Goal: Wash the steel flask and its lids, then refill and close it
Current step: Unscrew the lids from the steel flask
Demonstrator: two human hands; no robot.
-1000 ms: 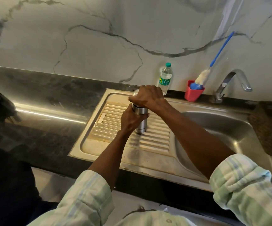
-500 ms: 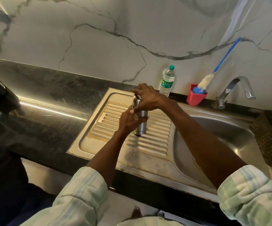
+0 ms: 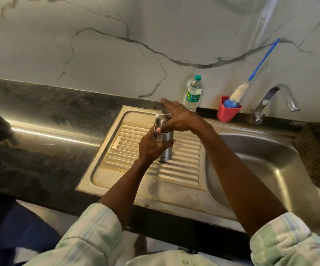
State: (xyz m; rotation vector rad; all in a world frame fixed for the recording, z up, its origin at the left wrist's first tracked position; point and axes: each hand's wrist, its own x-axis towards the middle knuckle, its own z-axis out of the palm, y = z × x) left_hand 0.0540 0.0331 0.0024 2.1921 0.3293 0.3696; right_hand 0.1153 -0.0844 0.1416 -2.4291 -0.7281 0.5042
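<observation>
Steel flask (image 3: 165, 144) stands upright on the ribbed drainboard (image 3: 184, 166), centre of the frame. Left hand (image 3: 151, 146) grips the body, fingers wrapped round it; right hand (image 3: 178, 118) sits over the outer lid (image 3: 160, 118), thumb and palm gripping it while the forefinger points off, likely twisting. Smooth polished steel: rigid, no give, probably slick if wet, so the mid-body hold looks the sound one. Ribs underneath may let the base rock. Open room lies right, over the sink basin (image 3: 251, 160); water bottle (image 3: 193, 93) and red cup (image 3: 227, 112) with its bottle brush (image 3: 237, 93) stand near behind, tap (image 3: 282, 96) upper right.
</observation>
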